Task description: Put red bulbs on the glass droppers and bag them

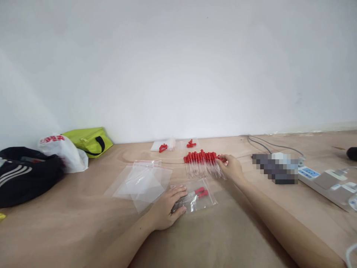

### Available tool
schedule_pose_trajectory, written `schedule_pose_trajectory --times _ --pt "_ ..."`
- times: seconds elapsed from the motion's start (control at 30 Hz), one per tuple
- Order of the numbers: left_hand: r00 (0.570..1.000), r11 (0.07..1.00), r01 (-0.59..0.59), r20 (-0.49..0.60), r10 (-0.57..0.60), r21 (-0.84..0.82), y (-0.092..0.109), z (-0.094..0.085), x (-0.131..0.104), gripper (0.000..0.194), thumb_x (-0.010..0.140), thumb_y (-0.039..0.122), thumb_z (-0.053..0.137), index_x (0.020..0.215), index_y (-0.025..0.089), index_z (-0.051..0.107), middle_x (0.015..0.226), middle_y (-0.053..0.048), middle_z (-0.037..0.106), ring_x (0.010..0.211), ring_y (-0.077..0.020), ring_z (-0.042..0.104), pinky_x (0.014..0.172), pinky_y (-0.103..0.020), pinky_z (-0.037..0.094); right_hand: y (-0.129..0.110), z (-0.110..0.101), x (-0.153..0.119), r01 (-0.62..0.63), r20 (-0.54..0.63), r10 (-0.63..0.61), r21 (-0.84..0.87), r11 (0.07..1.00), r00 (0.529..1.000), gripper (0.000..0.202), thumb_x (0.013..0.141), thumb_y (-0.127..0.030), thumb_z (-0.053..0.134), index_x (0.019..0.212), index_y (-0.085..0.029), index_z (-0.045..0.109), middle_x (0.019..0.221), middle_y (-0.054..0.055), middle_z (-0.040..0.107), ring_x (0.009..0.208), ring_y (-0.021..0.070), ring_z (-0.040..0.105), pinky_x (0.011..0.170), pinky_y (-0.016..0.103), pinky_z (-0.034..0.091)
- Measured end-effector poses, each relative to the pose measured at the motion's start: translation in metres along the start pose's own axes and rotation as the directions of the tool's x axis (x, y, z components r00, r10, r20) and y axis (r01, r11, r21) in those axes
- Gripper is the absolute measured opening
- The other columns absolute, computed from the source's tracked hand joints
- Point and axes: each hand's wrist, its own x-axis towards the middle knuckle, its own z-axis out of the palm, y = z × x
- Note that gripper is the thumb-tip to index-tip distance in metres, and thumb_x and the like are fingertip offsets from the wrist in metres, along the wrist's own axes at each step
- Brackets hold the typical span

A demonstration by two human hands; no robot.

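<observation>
My left hand [170, 210] lies with fingers spread on the left end of a clear zip bag [210, 201]. Inside that bag are red-topped droppers [201, 192] with thin clear stems. Farther back, a row of similar droppers [202, 158] lies side by side, red bulbs toward the wall. At the row's right end, my right hand [231, 168] pinches the red bulb of one dropper [221, 158]. That dropper's stem is partly hidden by my fingers. Several flat clear zip bags [142, 182] overlap to the left of my left hand.
Two filled bags with red pieces [163, 148] [191, 143] lie near the wall. On the left stand a black bag [28, 175], a white plastic bag [65, 152] and a lime-green bag [93, 141]. A blurred-out dark object [275, 169] and a power strip [318, 176] with cables are on the right.
</observation>
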Motion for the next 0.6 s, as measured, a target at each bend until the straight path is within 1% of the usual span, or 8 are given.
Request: schedule_pose_trajectory --times 0.03,0.13,0.23,0.33,0.43,0.5,0.57,0.6 --pt "1.000 1.000 -0.001 0.003 0.001 -0.002 0.000 0.000 0.000 0.041 0.081 0.028 0.048 0.121 0.018 0.046 0.131 -0.008 0.044 0.122 -0.0222 0.036 0.104 -0.043 0.026 0.002 0.003 0.011 -0.080 -0.030 0.079 -0.044 0.996 0.996 0.023 0.072 -0.034 0.050 0.080 -0.017 0.064 0.075 0.006 0.061 0.076 0.0196 0.056 0.070 0.029 0.040" --pt "1.000 1.000 -0.006 0.003 0.006 -0.013 -0.002 0.000 0.001 0.041 0.081 0.028 0.049 0.121 0.018 0.047 0.130 -0.008 0.045 0.122 -0.0222 0.037 0.104 -0.044 0.027 0.002 0.015 0.034 -0.169 -0.064 0.164 -0.070 0.983 0.984 0.031 0.072 -0.036 0.050 0.089 -0.015 0.064 0.081 0.010 0.061 0.078 0.0211 0.057 0.072 0.030 0.040" --pt "1.000 1.000 -0.014 -0.008 0.014 -0.023 -0.004 0.001 0.001 0.041 0.081 0.028 0.049 0.120 0.018 0.048 0.130 -0.008 0.045 0.122 -0.0229 0.037 0.103 -0.044 0.027 0.001 0.027 0.042 -0.220 -0.076 0.216 -0.056 0.974 0.974 0.028 0.069 -0.037 0.053 0.082 -0.016 0.066 0.083 0.011 0.061 0.078 0.0221 0.058 0.071 0.031 0.040" --pt "1.000 0.999 -0.019 -0.011 0.018 -0.029 -0.005 0.002 0.001 0.040 0.081 0.029 0.049 0.119 0.018 0.049 0.130 -0.008 0.045 0.122 -0.0233 0.037 0.102 -0.044 0.029 0.000 0.034 0.043 -0.277 -0.087 0.275 -0.013 0.961 0.957 0.020 0.066 -0.033 0.054 0.073 -0.018 0.065 0.079 0.009 0.063 0.078 0.0226 0.059 0.068 0.031 0.040" --pt "0.999 0.999 -0.030 -0.018 0.029 -0.030 -0.006 0.003 0.000 0.040 0.081 0.029 0.050 0.120 0.019 0.049 0.130 -0.008 0.046 0.122 -0.0229 0.037 0.102 -0.043 0.029 0.000 0.034 0.045 -0.329 -0.094 0.335 0.068 0.942 0.938 0.018 0.066 -0.031 0.053 0.070 -0.017 0.063 0.072 0.010 0.064 0.075 0.0239 0.060 0.064 0.031 0.041" --pt "0.999 0.999 -0.034 -0.028 0.033 -0.039 -0.007 0.003 0.000 0.040 0.080 0.028 0.050 0.120 0.019 0.049 0.129 -0.007 0.046 0.121 -0.0231 0.038 0.102 -0.043 0.029 -0.001 0.030 0.046 -0.340 -0.079 0.354 0.152 0.928 0.932 0.018 0.066 -0.032 0.053 0.069 -0.016 0.061 0.069 0.009 0.064 0.071 0.0230 0.060 0.061 0.030 0.042" --pt "0.999 0.999 -0.032 -0.031 0.030 -0.043 -0.008 0.004 0.000 0.040 0.080 0.029 0.051 0.120 0.019 0.049 0.129 -0.008 0.046 0.121 -0.0234 0.038 0.102 -0.044 0.029 -0.001 0.022 0.042 -0.328 -0.053 0.351 0.251 0.911 0.935 0.022 0.070 -0.035 0.049 0.074 -0.016 0.059 0.069 0.007 0.064 0.067 0.0199 0.061 0.058 0.027 0.043" --pt "0.999 0.999 -0.028 -0.028 0.027 -0.039 -0.008 0.004 0.000 0.041 0.080 0.029 0.051 0.120 0.019 0.049 0.129 -0.008 0.046 0.121 -0.0235 0.038 0.102 -0.044 0.029 -0.001 0.017 0.037 -0.319 -0.043 0.345 0.293 0.902 0.937 0.025 0.072 -0.037 0.047 0.080 -0.016 0.057 0.069 0.006 0.064 0.065 0.0181 0.061 0.056 0.026 0.044"
